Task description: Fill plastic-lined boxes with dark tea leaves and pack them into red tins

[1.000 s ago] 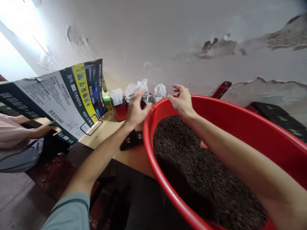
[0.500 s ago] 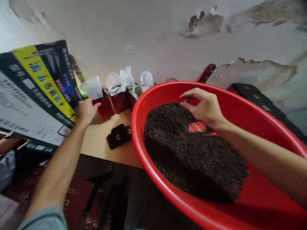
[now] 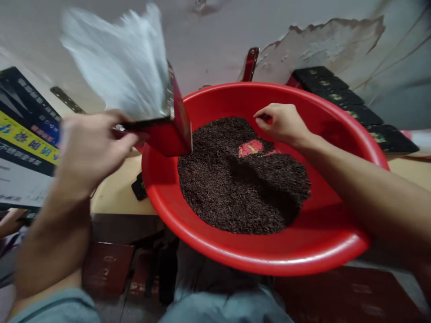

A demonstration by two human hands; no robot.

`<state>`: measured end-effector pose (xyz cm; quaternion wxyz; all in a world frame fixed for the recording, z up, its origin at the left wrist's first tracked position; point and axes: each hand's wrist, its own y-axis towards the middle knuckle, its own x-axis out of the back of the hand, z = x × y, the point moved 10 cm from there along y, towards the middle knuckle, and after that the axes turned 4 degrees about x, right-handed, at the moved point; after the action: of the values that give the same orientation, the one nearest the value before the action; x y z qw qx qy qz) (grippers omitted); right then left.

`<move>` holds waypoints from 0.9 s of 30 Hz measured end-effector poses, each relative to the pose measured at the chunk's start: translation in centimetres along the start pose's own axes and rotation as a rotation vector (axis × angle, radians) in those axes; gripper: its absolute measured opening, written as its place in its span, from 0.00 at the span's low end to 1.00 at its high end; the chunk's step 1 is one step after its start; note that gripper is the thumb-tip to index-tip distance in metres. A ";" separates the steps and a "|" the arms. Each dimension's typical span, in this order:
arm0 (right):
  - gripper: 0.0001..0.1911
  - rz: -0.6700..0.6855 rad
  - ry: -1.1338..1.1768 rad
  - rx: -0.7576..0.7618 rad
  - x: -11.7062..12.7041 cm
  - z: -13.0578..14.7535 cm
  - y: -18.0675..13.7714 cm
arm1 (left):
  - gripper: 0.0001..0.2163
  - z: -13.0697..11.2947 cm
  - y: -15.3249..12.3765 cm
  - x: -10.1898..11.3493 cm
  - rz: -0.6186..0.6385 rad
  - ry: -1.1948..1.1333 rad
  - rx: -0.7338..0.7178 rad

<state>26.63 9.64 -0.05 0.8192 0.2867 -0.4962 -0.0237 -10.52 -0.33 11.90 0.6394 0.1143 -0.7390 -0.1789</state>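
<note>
My left hand (image 3: pixel 96 150), smeared by motion, grips the edge of a red box (image 3: pixel 173 134) between thumb and fingers. A clear plastic bag (image 3: pixel 124 63) lines the box and sticks up from its opening. The box is held over the left rim of a big red basin (image 3: pixel 235 260). Spread in the basin lie dark dry bits like loose tea leaves (image 3: pixel 215 193), with a printed red and gold patch (image 3: pixel 251 148) showing among them. Above their far side hangs my right hand (image 3: pixel 284 123), fingers curled and tips pinched together; whether anything is between them cannot be seen.
Black-topped boxes (image 3: pixel 346 96) stand along the wall at right. At left is a large printed carton (image 3: pixel 30 148) on the pale table (image 3: pixel 114 193), near a small black object (image 3: pixel 138 186). Another person's hand (image 3: pixel 12 220) shows at the left edge. Dark red boxes (image 3: pixel 107 267) lie below.
My left hand has brought the bag-lined box up and right from the row on the table to the basin. My right hand stays above the basin, its fingertips closer together. The view has shifted.
</note>
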 end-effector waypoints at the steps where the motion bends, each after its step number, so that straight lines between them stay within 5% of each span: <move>1: 0.13 0.015 0.011 0.024 0.1 0.7 0.0 | 0.18 -2.2 1.0 -1.9 0.062 -0.065 -0.098; 3: 0.15 0.049 0.025 0.070 0.3 2.0 -0.1 | 0.13 -5.0 2.4 -6.1 0.231 -0.169 -0.249; 7: 0.16 0.089 0.000 0.153 0.2 3.6 0.1 | 0.12 -5.8 3.9 -12.9 0.559 -0.380 -0.387; 10: 0.17 0.105 -0.022 0.171 -0.3 3.8 0.3 | 0.11 -5.4 4.3 -16.1 0.745 -0.419 -0.404; 12: 0.17 0.135 -0.035 0.161 -0.9 3.8 0.2 | 0.09 -5.3 4.9 -17.1 0.737 -0.391 -0.395; 16: 0.16 0.209 -0.008 0.131 -2.1 5.0 -0.5 | 0.09 -5.0 6.6 -15.9 0.487 -0.329 -0.329; 20: 0.15 0.179 0.145 0.075 -2.0 8.0 -0.5 | 0.07 -3.2 7.0 -11.3 0.178 -0.412 -0.047; 24: 0.16 0.132 0.185 0.051 -2.2 12.7 1.5 | 0.09 -4.8 5.5 -9.1 0.186 -0.289 -0.025; 27: 0.18 0.294 0.066 0.083 -4.2 16.3 3.4 | 0.08 -6.6 4.7 -9.0 0.216 -0.051 -0.149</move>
<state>10.18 6.57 3.91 0.8172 0.2450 -0.5060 0.1266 -2.28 6.79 6.45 0.6426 -0.0183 -0.7478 -0.1660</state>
